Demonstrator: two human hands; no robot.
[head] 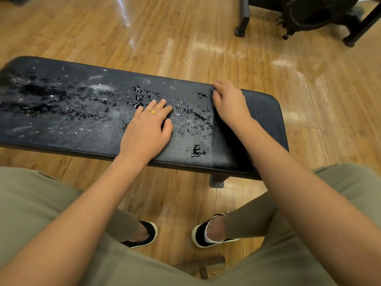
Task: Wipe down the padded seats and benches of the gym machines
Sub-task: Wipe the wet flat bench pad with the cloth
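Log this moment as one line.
black padded bench: droplets left and middle, right end dry | left hand: flat on wet part | right hand: at wet-dry boundary

- The bench pad (61,124) is black leather-look vinyl with a fine pebbled grain, matt and dusty-grey in patches, glossy where water beads on it.
- The floor (206,48) is wood-look planking, smooth and shiny.
- The bracket (216,182) under the pad is grey matt metal.
- The trousers (31,203) are matt olive cloth.
- The ring (152,112) is polished gold-coloured metal.
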